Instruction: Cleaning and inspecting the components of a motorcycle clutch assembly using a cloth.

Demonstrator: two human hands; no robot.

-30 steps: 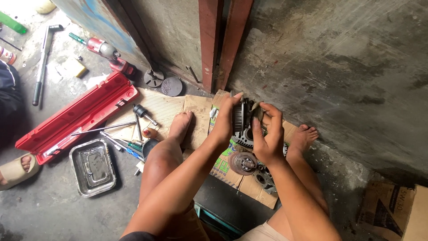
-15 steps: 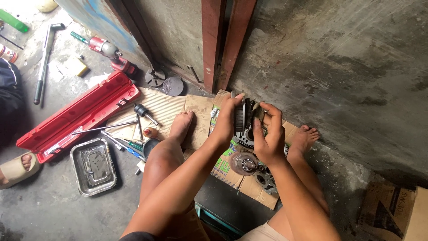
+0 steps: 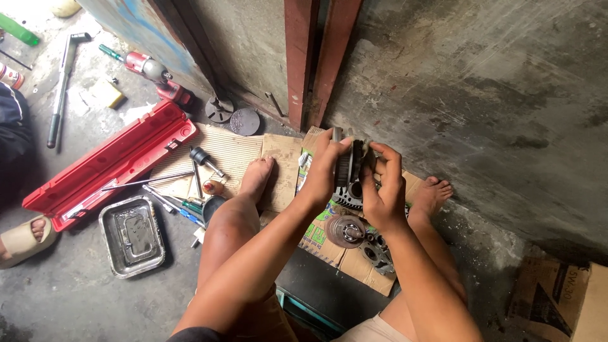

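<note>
A dark metal gear assembly [image 3: 352, 163] is held upright between both my hands above flattened cardboard [image 3: 285, 166]. My left hand [image 3: 327, 166] grips its left side, fingers over the top. My right hand [image 3: 384, 183] grips its right side. Below them on the cardboard lie another toothed gear [image 3: 347, 195], a round metal disc part [image 3: 345, 231] and a smaller dark metal piece [image 3: 377, 249]. My bare feet [image 3: 258, 176] rest on the cardboard on either side of the parts.
A long red tool case [image 3: 107, 166] lies open at the left, with a metal tray [image 3: 131, 235] in front of it. Screwdrivers and sockets [image 3: 185, 190] lie on cardboard. A red power tool [image 3: 152, 73], a long wrench [image 3: 62, 82], two round discs [image 3: 233, 115], red steel posts [image 3: 316, 57], and a cardboard box [image 3: 563, 297] surround me. Another person's sandalled foot [image 3: 22, 237] is at the left edge.
Both hands stay on the gear assembly with only slight shifts of the fingers. Nothing else has moved.
</note>
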